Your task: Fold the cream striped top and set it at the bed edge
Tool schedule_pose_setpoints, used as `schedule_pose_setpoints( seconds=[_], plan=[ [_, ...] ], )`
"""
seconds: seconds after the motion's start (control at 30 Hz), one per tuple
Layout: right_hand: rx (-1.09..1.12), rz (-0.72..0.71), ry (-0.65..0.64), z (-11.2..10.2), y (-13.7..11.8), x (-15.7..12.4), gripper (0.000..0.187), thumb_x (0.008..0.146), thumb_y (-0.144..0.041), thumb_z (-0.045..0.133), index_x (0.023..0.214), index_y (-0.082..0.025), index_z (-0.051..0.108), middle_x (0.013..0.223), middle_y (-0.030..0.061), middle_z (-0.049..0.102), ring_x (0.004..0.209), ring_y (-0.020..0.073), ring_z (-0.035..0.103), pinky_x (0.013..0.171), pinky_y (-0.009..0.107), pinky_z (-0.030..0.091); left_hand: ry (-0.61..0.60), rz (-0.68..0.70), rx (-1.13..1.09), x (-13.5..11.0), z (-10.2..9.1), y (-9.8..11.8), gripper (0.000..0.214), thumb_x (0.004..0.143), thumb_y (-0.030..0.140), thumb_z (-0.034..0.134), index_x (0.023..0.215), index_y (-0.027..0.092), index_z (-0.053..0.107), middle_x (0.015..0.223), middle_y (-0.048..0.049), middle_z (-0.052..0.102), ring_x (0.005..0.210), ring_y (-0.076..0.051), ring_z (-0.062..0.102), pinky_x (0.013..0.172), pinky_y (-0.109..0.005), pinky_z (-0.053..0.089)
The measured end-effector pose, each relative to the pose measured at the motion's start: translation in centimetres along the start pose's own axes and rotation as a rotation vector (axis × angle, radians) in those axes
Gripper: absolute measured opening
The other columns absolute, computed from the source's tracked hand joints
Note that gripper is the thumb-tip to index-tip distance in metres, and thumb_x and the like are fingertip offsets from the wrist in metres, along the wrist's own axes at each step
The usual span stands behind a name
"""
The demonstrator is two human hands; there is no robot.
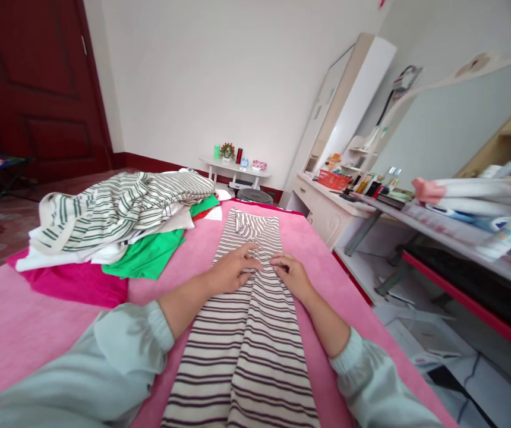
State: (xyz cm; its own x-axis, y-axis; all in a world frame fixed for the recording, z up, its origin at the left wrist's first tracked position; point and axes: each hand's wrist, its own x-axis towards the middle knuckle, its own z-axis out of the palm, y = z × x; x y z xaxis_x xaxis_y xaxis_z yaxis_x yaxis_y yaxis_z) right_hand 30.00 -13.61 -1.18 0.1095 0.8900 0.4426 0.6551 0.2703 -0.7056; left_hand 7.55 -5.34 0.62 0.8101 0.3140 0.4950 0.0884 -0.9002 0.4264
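Note:
A cream knit top with dark stripes (268,351) lies lengthwise on the pink bedcover, its sides folded inward so that their edges run along the middle. Near its far end, my left hand (234,268) rests on the left part of the fabric with its fingers bent and apart. Just across the middle line, my right hand (293,276) touches the right part, fingertips down on the cloth and slightly spread. The far end of the top shows a curved, rumpled band of stripes. What lies under the folds is hidden.
A heap of clothes (117,214), with green-striped, white, bright green and magenta pieces, lies on the left of the pink bedcover (161,297). A low white table (237,168) stands by the far wall. On the right are a dresser (322,193) and a cluttered desk (442,229).

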Motion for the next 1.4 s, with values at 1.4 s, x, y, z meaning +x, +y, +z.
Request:
schedule_pose_setpoints(
  seconds=[1.4],
  plan=[
    [-0.049,-0.051,-0.229,-0.7,-3.1,-1.6,0.016,0.075,-0.007,0.060,0.082,-0.018,0.068,0.076,-0.0007,0.056,0.067,0.0110,0.051,0.063,0.022,0.041,-0.685,-0.046,-0.197,-1.5,-4.5,9.7,0.013,0.075,0.028,0.072,0.086,0.022,0.072,0.073,0.0031,0.065,0.064,-0.012,0.058,0.058,-0.017,0.042]
  ],
)
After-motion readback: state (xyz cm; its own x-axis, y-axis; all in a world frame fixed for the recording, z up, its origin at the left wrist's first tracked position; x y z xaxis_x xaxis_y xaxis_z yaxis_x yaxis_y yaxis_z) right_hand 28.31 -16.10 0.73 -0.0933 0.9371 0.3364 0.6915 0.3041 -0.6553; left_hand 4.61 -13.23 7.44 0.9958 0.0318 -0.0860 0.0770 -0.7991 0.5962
